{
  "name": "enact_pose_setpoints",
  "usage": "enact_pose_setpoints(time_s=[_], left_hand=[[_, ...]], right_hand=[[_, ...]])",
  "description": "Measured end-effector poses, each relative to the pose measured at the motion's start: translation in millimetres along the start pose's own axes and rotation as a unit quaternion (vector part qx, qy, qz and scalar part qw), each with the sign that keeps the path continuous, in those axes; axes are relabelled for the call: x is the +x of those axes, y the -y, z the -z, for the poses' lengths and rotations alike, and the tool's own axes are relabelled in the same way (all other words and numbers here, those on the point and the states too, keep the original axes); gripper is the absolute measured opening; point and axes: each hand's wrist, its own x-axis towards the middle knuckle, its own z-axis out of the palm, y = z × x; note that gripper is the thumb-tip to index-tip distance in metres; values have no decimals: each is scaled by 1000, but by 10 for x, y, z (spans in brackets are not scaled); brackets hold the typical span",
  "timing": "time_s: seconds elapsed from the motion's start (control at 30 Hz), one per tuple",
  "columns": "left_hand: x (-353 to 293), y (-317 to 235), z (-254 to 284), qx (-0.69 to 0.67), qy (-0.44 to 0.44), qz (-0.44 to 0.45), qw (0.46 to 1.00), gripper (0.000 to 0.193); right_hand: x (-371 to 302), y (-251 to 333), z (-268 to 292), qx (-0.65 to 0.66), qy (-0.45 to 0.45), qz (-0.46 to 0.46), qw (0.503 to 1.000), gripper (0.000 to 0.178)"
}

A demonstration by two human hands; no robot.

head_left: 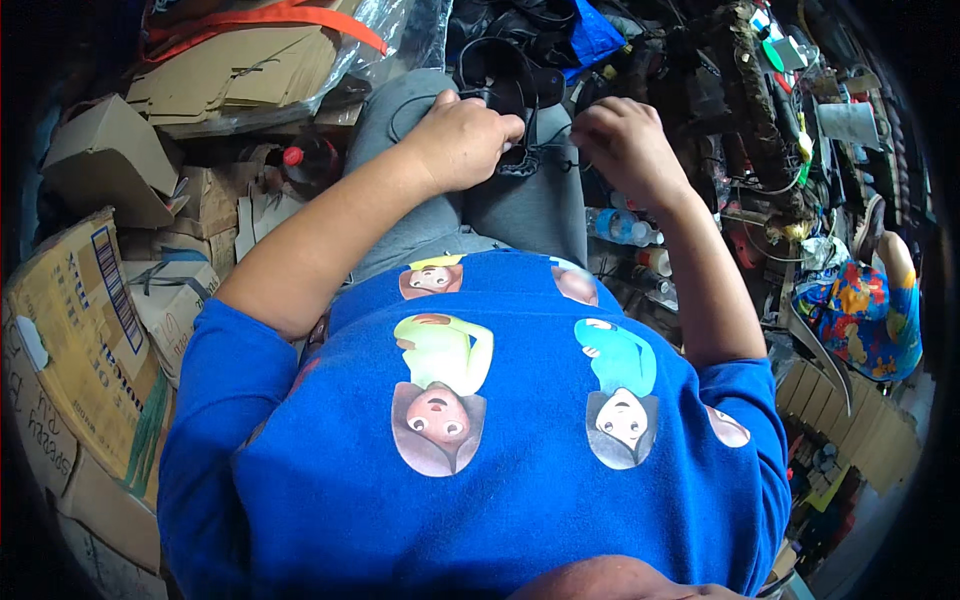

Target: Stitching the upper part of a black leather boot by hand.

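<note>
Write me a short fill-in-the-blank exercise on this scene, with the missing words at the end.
1. Of the left hand and the right hand, the one nearer the clear bottle is the ____ hand.
2. The dark item between the hands shows against trousers coloured ____.
3. The shirt with cartoon figures is mainly ____.
4. The dark bottle left of the legs has a ____ cap.

Missing words: right; grey; blue; red.

My left hand (465,140) hides its own fingertips, so I cannot tell its grip on the black strapped item (507,95), itself partly covered. My right hand (632,150) is dim at the fingertips, obscuring where the thin cord (556,145) ends. My chin (610,580) is cut off below, the lettered carton (45,430) at left
</note>
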Motion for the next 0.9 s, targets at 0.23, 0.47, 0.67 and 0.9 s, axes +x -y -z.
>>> enact_pose_setpoints(time_s=[0.23, 0.47, 0.67, 0.9], left_hand=[[-166, 157, -13, 46, -58, -75, 994, 13], [-798, 530, 498, -26, -136, -15, 990, 10], [-219, -114, 559, -512, -128, -142, 838, 12], [-661, 331, 309, -211, -90, -65, 971, 13]], right_hand=[[122, 120, -135, -71, 90, 123, 986, 13], [-410, -510, -189, 253, 9, -198, 947, 6], [293, 104, -112, 756, -104, -141, 631, 19], [-45, -50, 4, 466, 200, -119, 854, 14]])
